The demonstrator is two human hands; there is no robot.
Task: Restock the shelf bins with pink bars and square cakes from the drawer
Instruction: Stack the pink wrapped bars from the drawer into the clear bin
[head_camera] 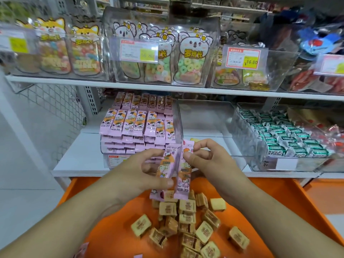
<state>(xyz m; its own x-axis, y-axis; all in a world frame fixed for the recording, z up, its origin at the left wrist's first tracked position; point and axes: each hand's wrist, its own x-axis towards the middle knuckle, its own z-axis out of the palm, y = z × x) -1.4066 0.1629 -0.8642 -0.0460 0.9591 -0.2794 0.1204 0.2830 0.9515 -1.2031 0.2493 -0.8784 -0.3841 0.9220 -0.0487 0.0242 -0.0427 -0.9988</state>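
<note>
My left hand [147, 171] grips a pink bar [167, 165] upright, thumb across its lower part. My right hand [210, 161] pinches a second pink bar [184, 175] beside it. Both bars hang over the orange drawer [111, 229], in front of the lower shelf. Several wrapped square cakes [186, 218] lie loose in the drawer below my hands. A clear bin [178, 127] on the lower shelf is stacked with many pink bars [134, 123]. To its right stands an empty clear bin [204, 116].
A clear bin of green-wrapped snacks [279, 135] fills the lower shelf at right. The upper shelf [149, 85] carries clear bins of gummy bags with price tags [139, 51]. White mesh panel [55, 107] at left. A pink wrapper [81, 248] peeks in at the drawer's front left.
</note>
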